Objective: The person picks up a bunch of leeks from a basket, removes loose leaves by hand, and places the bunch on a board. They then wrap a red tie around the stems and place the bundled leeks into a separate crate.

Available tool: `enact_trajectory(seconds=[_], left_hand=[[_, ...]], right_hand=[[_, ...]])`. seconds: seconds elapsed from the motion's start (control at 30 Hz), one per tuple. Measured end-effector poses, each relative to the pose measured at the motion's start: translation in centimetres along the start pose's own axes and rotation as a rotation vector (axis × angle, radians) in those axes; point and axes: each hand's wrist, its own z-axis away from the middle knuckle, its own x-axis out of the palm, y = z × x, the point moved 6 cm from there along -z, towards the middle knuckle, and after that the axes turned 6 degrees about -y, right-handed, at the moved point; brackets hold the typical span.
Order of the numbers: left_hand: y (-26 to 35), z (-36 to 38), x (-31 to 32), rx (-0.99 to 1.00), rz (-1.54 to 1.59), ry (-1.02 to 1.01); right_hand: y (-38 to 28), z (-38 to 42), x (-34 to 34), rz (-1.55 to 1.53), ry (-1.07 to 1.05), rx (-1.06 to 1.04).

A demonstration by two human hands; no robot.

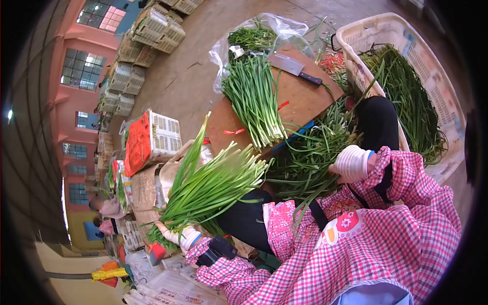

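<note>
My left hand (170, 231), taped in white at the wrist, is closed around a large bunch of garlic chives (213, 183). The leaves fan up and right, with their pale ends near the cutting board. My right hand (345, 170), also wrapped in white, is at the edge of a loose pile of garlic chives (310, 157) by my lap. Its fingers are curled in on the leaves, their tips partly hidden. A neat bundle of garlic chives (254, 96) lies on the brown board (300, 96), next to a cleaver (290, 65) and red ties (234, 132).
A white plastic crate (391, 23) full of long greens stands at my right. Beyond the board is a clear plastic bag (292, 28) with more greens. A crate with red cloth (138, 145) stands at left. Stacked crates (155, 28) line the floor; other people (109, 208) are farther off.
</note>
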Motion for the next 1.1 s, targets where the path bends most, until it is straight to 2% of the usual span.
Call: enact_trajectory(seconds=[0.03,0.07,0.1,0.17,0.23,0.37,0.43,0.47,0.5,0.57,0.63,0.7,0.73,0.77,0.83,0.9,0.93,0.97,1.03,1.1], left_hand=[[0.0,-0.1,-0.2,-0.013,0.014,0.027],[-0.2,-0.1,0.0,-0.02,0.04,-0.058],[-0.4,0.2,0.2,-0.022,0.039,-0.059],[-0.6,0.9,1.2,-0.022,0.026,-0.058],[-1.1,2.8,2.9,-0.012,0.034,-0.046],[-2.0,3.8,4.1,-0.034,0.076,-0.078],[-2.3,3.2,3.7,-0.021,0.065,-0.08],[-2.5,2.9,3.4,-0.03,0.05,-0.088],[-2.5,2.7,3.3,-0.039,0.034,-0.095],[-2.3,2.2,2.9,-0.019,0.003,-0.1],[-1.9,2.3,2.5,0.011,-0.059,0.02],[-1.4,0.7,1.1,0.029,-0.032,0.005],[-1.3,1.4,1.6,-0.002,0.026,0.036],[-1.4,1.8,1.8,-0.033,0.082,0.068],[-1.2,1.1,1.1,-0.032,0.031,0.04],[-1.1,1.8,1.5,-0.007,0.024,0.049],[-1.3,1.8,1.7,-0.013,0.026,0.046],[-1.4,1.8,1.8,0.003,0.015,0.04],[-1.0,2.1,1.6,0.042,-0.013,0.034],[-0.9,2.1,1.7,0.037,-0.01,0.022]], right_hand=[[-0.6,0.7,-0.9,0.033,0.025,0.077],[-1.7,1.2,-2.0,-0.13,0.149,-0.008],[-2.8,1.6,-3.2,-0.292,0.272,-0.095],[-4.6,1.4,-4.6,-0.872,0.399,-0.291],[-6.0,-0.6,-3.4,-1.507,0.229,-0.243],[-8.7,-5.0,-2.7,-1.751,0.221,-0.238],[-9.5,-7.5,-1.6,-1.981,0.135,-0.312],[-9.7,-8.4,-1.3,-2.023,0.172,-0.326],[-9.6,-8.2,-1.1,-2.022,0.171,-0.323],[-9.8,-7.0,-1.3,-2.086,0.095,-0.703],[-8.8,-5.1,-0.7,-1.871,-0.132,-1.022],[-6.8,-2.7,0.2,-1.544,-0.259,-0.97],[-5.8,-1.5,0.9,-1.431,-0.394,-0.787],[-4.5,-0.6,1.4,-1.282,-0.374,-0.677],[-2.0,-0.1,2.7,-1.009,-0.344,-0.269],[-0.4,0.5,0.6,-0.25,0.253,-0.229],[0.2,0.1,0.6,-0.377,0.287,-0.121],[-0.2,-0.2,0.6,-0.376,0.288,-0.116],[-1.1,-0.9,-0.8,-0.988,0.416,-0.21],[-2.0,-2.6,-0.9,-1.149,0.448,-0.241]])
